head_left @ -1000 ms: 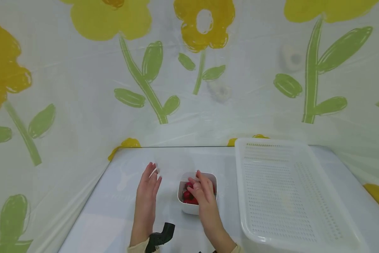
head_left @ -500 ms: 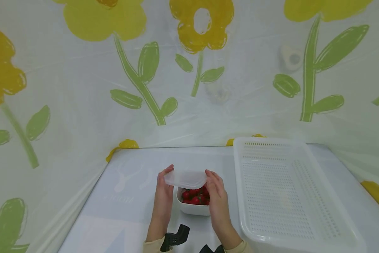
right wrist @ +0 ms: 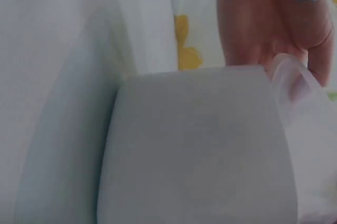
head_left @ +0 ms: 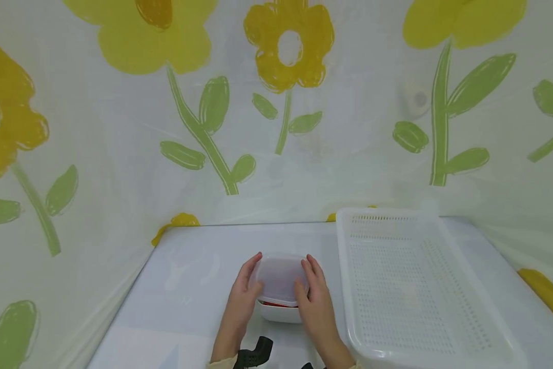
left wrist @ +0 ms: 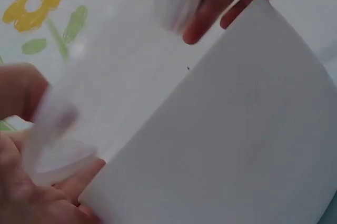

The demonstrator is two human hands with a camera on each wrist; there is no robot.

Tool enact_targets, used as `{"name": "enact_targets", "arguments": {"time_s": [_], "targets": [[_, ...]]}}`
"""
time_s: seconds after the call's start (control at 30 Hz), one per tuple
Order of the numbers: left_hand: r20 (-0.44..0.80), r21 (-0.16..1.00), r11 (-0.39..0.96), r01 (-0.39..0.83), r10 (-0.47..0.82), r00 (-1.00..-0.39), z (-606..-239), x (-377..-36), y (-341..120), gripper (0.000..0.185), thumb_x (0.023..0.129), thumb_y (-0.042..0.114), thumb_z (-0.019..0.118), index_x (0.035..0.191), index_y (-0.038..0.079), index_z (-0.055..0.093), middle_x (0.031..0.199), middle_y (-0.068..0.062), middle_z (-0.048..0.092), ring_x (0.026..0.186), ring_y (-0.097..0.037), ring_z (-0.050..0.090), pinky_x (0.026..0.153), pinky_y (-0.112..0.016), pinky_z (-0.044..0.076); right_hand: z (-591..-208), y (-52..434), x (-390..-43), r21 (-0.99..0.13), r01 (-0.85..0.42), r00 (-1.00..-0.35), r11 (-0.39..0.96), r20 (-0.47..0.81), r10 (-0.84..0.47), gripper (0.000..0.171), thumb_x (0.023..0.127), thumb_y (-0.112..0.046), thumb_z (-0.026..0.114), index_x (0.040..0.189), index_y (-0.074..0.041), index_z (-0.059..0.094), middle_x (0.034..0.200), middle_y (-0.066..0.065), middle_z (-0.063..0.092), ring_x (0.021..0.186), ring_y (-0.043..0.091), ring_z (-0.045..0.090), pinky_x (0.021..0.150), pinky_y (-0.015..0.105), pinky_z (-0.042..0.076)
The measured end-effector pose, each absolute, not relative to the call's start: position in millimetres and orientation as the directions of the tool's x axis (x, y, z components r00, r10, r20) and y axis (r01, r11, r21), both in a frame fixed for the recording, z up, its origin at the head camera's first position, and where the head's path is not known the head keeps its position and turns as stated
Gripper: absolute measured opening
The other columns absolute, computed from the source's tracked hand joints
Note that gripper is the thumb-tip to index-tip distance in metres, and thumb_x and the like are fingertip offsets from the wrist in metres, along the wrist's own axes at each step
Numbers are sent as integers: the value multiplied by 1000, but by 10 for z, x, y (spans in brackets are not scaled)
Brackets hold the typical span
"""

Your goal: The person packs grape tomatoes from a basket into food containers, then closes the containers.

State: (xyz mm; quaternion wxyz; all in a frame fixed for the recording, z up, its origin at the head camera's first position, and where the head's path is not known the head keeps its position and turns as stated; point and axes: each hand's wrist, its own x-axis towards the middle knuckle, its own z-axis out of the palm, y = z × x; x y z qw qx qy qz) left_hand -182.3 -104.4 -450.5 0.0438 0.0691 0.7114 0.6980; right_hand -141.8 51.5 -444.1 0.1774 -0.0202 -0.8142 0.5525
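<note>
A translucent plastic lid (head_left: 281, 279) lies tilted over a small white square tub (head_left: 280, 314). A thin strip of red fruit (head_left: 276, 304) shows between the lid's near edge and the tub's rim; the lid veils the rest. My left hand (head_left: 244, 297) grips the lid's left side, its thumb on top and fingers along the edge. On the opposite side my right hand (head_left: 318, 300) holds the lid in the same way. In the left wrist view the lid (left wrist: 116, 71) stands above the tub's wall (left wrist: 226, 129), with a gap at the rim.
A large white perforated basket (head_left: 396, 287) stands to the right of the tub on the white table (head_left: 165, 307). Behind the table hangs a pale sheet (head_left: 350, 169) printed with yellow flowers. A black wrist mount (head_left: 254, 353) sits on my left wrist.
Both hands came together from either side with the lid, first held raised behind the open tub of red fruit. The lid has since come down and forward over it.
</note>
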Motion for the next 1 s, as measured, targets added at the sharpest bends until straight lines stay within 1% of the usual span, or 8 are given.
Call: {"name": "enact_targets", "arguments": {"time_s": [0.1,0.23,0.37,0.47,0.67,0.8,0.9,1.0], "targets": [[33,999,5,34,180,-983,-4532,-1818,-1025,63,80,-4,46,134,28,35,140,9,30,129,-13,22,98,-43,24,-4490,509,-1427,-876,-182,-931,447,300,207,48,89,-17,51,133,-2,39,145,-1,22,129,24,24,98,56,20],[37,999,8,39,197,-980,-4519,-1795,-1001,68,80,-2,52,137,29,29,142,8,23,132,-12,13,100,-43,22,-4550,500,-1440,-884,-173,-943,435,275,185,51,89,-20,51,135,-2,36,147,0,15,131,27,18,95,63,16],[28,997,60,40,192,-981,-4501,-1779,-980,70,80,2,57,135,36,29,142,5,21,132,-16,14,98,-45,25,-4592,501,-1457,-893,-164,-953,419,253,167,54,89,-20,52,136,0,34,148,0,11,132,26,15,98,58,19],[25,994,102,44,179,-983,-4508,-1789,-968,71,79,2,57,135,36,30,141,3,21,129,-20,20,97,-46,25,-4612,508,-1473,-892,-162,-955,421,250,161,55,88,-19,52,136,-1,33,148,0,11,132,25,15,100,52,22],[32,974,217,70,173,-984,-4585,-1791,-946,62,83,6,54,139,18,30,143,-5,23,128,-27,22,99,-53,20,-4670,530,-1481,-868,-183,-949,462,278,146,55,87,-16,54,135,1,35,147,2,15,132,24,18,101,48,24],[124,928,333,166,143,-982,-4642,-1798,-914,53,89,10,49,138,6,30,140,-12,28,127,-29,25,100,-51,23,-4724,548,-1496,-801,-232,-926,552,355,125,53,85,-14,56,131,5,38,144,9,23,129,28,23,99,47,28],[199,881,415,227,109,-974,-4666,-1807,-877,48,91,11,46,136,3,32,137,-14,32,126,-31,28,99,-50,25,-4754,565,-1515,-752,-260,-907,606,405,113,54,84,-15,56,130,7,38,141,14,27,127,31,26,99,48,28],[223,854,462,239,89,-971,-4670,-1819,-844,45,92,12,44,135,5,35,136,-14,35,125,-32,30,98,-51,27,-4780,580,-1533,-724,-261,-896,639,428,119,56,84,-18,57,130,7,39,139,15,30,126,32,29,97,49,29]]}}
